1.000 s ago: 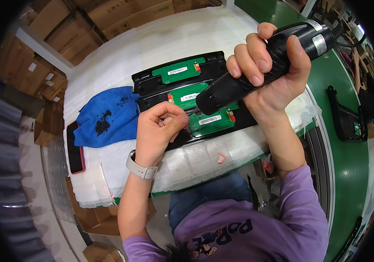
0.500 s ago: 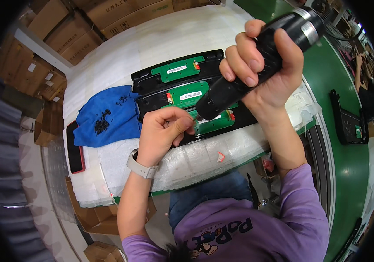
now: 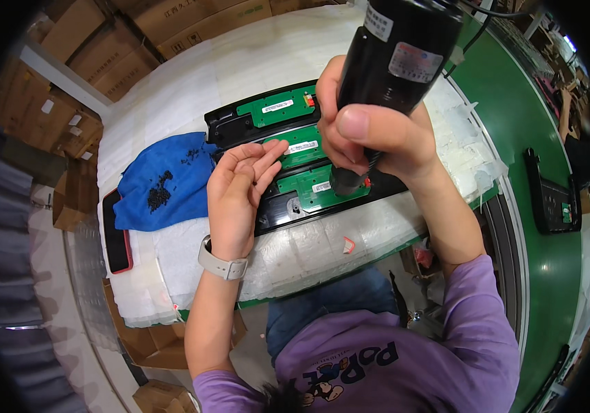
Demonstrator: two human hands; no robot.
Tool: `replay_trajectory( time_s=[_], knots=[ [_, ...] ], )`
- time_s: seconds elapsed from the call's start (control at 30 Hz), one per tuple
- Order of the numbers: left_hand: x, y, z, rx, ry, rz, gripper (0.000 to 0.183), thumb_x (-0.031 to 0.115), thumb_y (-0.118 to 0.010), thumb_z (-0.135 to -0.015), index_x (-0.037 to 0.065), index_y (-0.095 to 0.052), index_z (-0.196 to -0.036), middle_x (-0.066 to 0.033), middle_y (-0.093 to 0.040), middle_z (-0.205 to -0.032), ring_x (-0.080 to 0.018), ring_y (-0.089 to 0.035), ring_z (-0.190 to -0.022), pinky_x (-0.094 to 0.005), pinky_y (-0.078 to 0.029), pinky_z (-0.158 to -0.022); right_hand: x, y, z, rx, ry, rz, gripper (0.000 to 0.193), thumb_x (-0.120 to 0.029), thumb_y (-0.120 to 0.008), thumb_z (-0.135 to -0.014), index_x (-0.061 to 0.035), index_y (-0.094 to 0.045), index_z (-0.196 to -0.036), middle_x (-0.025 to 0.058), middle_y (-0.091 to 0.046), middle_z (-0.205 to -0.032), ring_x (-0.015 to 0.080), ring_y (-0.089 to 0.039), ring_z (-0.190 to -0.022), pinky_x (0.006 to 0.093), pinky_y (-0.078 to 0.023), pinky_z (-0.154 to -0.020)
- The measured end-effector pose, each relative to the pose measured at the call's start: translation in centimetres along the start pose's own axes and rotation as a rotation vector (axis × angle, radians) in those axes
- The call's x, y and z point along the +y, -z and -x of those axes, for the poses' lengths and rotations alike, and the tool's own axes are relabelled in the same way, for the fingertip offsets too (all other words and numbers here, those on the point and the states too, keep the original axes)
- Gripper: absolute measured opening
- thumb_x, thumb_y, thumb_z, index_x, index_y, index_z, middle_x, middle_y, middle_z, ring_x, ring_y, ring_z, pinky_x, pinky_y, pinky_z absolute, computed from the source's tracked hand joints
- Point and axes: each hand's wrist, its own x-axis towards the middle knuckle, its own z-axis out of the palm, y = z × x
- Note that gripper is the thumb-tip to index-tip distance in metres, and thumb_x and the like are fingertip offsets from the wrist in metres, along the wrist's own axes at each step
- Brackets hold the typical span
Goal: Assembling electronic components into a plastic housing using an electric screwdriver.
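My right hand grips a black electric screwdriver, held upright. Its lower end is down over the right part of the nearest green circuit board; the tip itself is hidden. That board lies in a black plastic panel. Two more such panels lie behind it, bearing a middle board and a far board. My left hand hovers over the panels' left part, fingers stretched and slightly apart, with nothing visible in them. Left of it, small black screws lie heaped on a blue cloth.
A phone in a red case lies at the left edge of the white-covered table. Cardboard boxes stand behind and to the left. At right, another black panel lies on the green floor. A cable runs from the screwdriver.
The screwdriver has swung from slanted to upright, its lower end shifting right along the nearest board. My left hand has drawn back leftward from the driver's tip and its pinch has opened.
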Motion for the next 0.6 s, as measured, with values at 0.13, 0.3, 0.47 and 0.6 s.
replay_trajectory(
  time_s=[0.13, 0.3, 0.47, 0.6],
  knots=[
    [-0.4, 0.0, 0.1, 0.018, -0.002, -0.028, 0.018, 0.006, -0.031, -0.095, -0.002, -0.043, -0.106, -0.0230, -0.052, -0.115, -0.0278, -0.054, -0.110, -0.0301, -0.045, -0.090, 0.5, -0.2, 0.1, -0.065, 0.015, -0.049, 0.017, -0.012, -0.066, -0.072, 0.0006, -0.055, -0.070, 0.0022, -0.049, -0.051, 0.0072, -0.044, -0.040, 0.0214, -0.032, -0.038],
    [-0.4, -0.1, 0.0, -0.044, 0.025, -0.087, 0.018, 0.012, -0.033, -0.096, -0.001, -0.040, -0.107, -0.0241, -0.060, -0.101, -0.0263, -0.065, -0.085, -0.0277, -0.053, -0.071, 0.6, -0.5, 0.2, -0.098, 0.001, 0.039, 0.018, -0.011, -0.071, -0.070, -0.0010, -0.055, -0.071, -0.0001, -0.050, -0.053, 0.0047, -0.046, -0.044, 0.0195, -0.034, -0.040],
    [-0.3, 0.4, -0.1, -0.082, 0.113, -0.065, 0.018, 0.018, -0.035, -0.097, 0.003, -0.044, -0.101, -0.0097, -0.055, -0.067, -0.0106, -0.046, -0.045, -0.0199, -0.035, -0.039, 0.1, -0.6, 0.5, -0.081, -0.038, 0.114, 0.020, -0.012, -0.073, -0.069, -0.0014, -0.056, -0.072, 0.0001, -0.053, -0.057, 0.0045, -0.048, -0.047, 0.0190, -0.036, -0.042],
    [-0.1, 0.0, 0.3, -0.041, 0.160, 0.010, 0.018, 0.020, -0.036, -0.097, 0.006, -0.047, -0.096, 0.0031, -0.032, -0.051, -0.0037, -0.020, -0.039, -0.0185, -0.015, -0.034, 0.3, -1.0, 0.4, -0.075, 0.061, 0.233, 0.020, -0.013, -0.073, -0.069, -0.0011, -0.057, -0.071, 0.0006, -0.053, -0.056, 0.0050, -0.047, -0.045, 0.0197, -0.035, -0.041]
  ],
)
